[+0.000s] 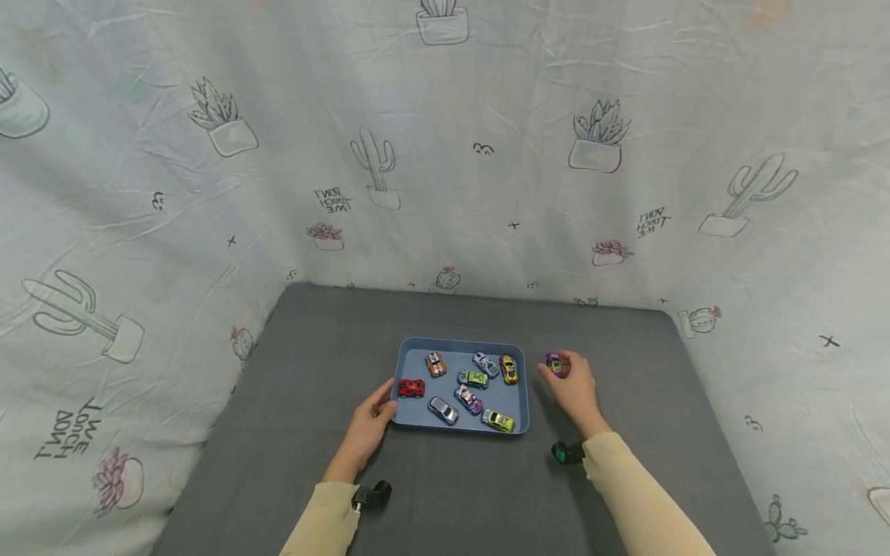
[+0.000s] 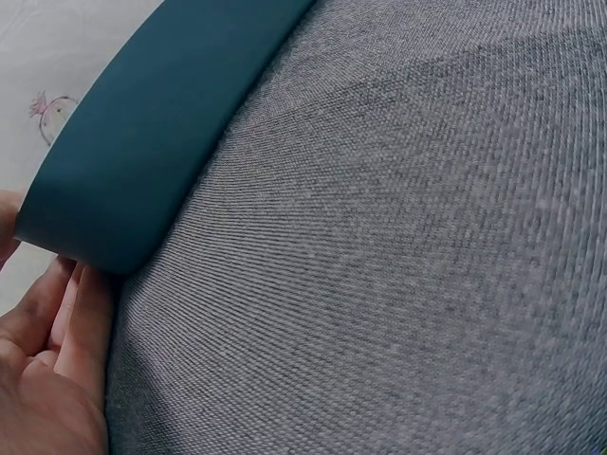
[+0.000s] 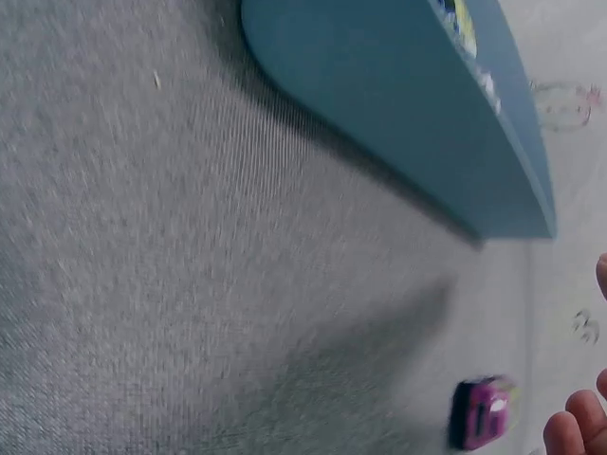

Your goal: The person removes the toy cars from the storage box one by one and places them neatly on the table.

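Now steadying the blue tray (image 1: 410, 349) by its left edge with straight left hand (image 1: 368, 426) fingers, reaching the right hand (image 1: 575, 386), fingers loosely curled, unclasped, beside the purple toy car (image 1: 554, 363) on the tabletop (image 1: 313, 347) right of it.

Blue tray (image 1: 462, 345) on grey woven tabletop (image 1: 334, 340); red car (image 1: 412, 388) at tray's left, purple car (image 1: 554, 364) beyond tray's right; cactus-print backdrop (image 1: 208, 154).

A tray (image 1: 402, 363) holding eight toy cars (image 1: 472, 379) sits mid-worktop (image 1: 313, 363), the left hand (image 1: 368, 425) at its left edge, the right hand (image 1: 573, 386) and a stray car (image 1: 554, 363) just right of it.
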Available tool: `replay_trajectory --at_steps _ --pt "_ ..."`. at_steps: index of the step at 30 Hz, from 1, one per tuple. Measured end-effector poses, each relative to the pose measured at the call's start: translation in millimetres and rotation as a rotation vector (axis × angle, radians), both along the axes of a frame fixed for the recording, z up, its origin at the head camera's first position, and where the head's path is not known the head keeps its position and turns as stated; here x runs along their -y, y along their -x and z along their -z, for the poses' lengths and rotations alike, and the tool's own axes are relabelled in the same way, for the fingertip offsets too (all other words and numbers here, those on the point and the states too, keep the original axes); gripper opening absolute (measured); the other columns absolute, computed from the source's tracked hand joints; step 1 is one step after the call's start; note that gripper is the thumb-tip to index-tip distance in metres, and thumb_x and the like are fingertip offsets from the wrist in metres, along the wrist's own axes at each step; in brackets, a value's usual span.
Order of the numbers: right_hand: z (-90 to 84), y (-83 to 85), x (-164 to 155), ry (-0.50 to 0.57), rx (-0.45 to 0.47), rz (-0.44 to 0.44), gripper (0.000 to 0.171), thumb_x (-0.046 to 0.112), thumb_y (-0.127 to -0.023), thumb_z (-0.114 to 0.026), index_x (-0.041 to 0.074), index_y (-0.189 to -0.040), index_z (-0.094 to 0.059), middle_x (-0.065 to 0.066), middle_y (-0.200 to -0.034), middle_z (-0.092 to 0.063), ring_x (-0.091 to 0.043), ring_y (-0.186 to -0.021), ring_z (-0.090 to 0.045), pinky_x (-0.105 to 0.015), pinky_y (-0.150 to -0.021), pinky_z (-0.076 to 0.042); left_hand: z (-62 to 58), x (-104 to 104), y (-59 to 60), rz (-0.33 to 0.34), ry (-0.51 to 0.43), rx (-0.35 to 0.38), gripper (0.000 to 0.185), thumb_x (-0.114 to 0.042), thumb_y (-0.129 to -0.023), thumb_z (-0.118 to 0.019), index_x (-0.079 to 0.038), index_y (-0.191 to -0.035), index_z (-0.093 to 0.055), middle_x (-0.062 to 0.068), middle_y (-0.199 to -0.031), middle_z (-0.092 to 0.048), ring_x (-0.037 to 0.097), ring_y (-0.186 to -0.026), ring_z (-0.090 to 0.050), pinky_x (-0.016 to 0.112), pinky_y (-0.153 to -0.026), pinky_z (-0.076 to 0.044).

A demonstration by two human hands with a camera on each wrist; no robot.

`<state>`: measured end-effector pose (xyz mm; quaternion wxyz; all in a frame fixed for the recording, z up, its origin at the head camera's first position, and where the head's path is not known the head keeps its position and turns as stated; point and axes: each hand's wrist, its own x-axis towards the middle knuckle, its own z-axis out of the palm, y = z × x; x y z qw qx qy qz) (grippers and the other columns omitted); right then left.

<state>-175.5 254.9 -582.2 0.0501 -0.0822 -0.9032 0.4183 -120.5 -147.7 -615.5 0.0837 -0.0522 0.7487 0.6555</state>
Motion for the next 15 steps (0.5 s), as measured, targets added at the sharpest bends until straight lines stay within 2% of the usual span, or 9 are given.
replay_trajectory --at_steps 1,4,6,8,13,15 --pt "-1.7 -1.6 2 -0.009 -0.015 -0.013 0.066 0.045 -0.088 -0.070 0.000 -0.132 -0.050 -0.021 -0.119 -0.053 -0.034 -0.106 -0.055 -0.054 -0.097 -0.034 -0.8 0 -0.2 0.007 -0.003 0.004 0.050 -0.017 -0.100 -0.057 -0.022 -0.148 -0.043 0.011 -0.150 -0.040 0.030 -0.136 -0.037 0.047 -0.108 -0.034" --pt "-7.8 -6.5 8 -0.022 -0.046 -0.058 0.065 0.045 -0.087 -0.070 0.001 -0.131 -0.051 -0.019 -0.118 -0.053 -0.033 -0.104 -0.054 -0.055 -0.097 -0.029 -14.6 -1 -4.2 0.039 0.007 0.005 0.052 -0.014 -0.101 -0.054 -0.016 -0.150 -0.038 0.014 -0.151 -0.037 0.033 -0.137 -0.034 0.048 -0.107 -0.034" --pt "-12.1 -9.4 13 -0.036 -0.057 -0.079 0.063 0.045 -0.087 -0.071 0.002 -0.130 -0.052 -0.018 -0.116 -0.054 -0.032 -0.104 -0.053 -0.054 -0.097 -0.030 -25.4 -2 -7.5 0.055 0.014 0.010 0.052 -0.013 -0.101 -0.053 -0.013 -0.151 -0.036 0.015 -0.152 -0.035 0.034 -0.138 -0.033 0.048 -0.107 -0.034" --pt "-16.4 -12.7 18 -0.035 -0.062 -0.101 0.062 0.042 -0.087 -0.072 0.003 -0.130 -0.053 -0.017 -0.117 -0.054 -0.031 -0.103 -0.053 -0.054 -0.096 -0.033 -23.2 -2 -7.6 0.053 0.022 0.005 0.052 -0.015 -0.101 -0.053 -0.016 -0.151 -0.037 0.013 -0.152 -0.036 0.033 -0.137 -0.034 0.048 -0.107 -0.034" --pt "-18.6 -19.5 32 -0.047 -0.108 -0.167 0.060 0.039 -0.085 -0.075 0.004 -0.129 -0.055 -0.014 -0.117 -0.057 -0.029 -0.104 -0.053 -0.053 -0.092 -0.036 3.6 1 -1.5 0.022 0.017 -0.010 0.051 -0.023 -0.099 -0.057 -0.028 -0.148 -0.041 0.007 -0.151 -0.038 0.028 -0.138 -0.035 0.047 -0.108 -0.034" --pt "-16.6 -22.4 37 -0.056 -0.135 -0.198 0.060 0.038 -0.084 -0.076 0.003 -0.128 -0.056 -0.013 -0.116 -0.058 -0.029 -0.104 -0.053 -0.052 -0.091 -0.034 4.3 0 -1.0 0.014 0.024 -0.011 0.051 -0.023 -0.099 -0.057 -0.029 -0.148 -0.042 0.006 -0.151 -0.038 0.027 -0.137 -0.035 0.046 -0.108 -0.034"
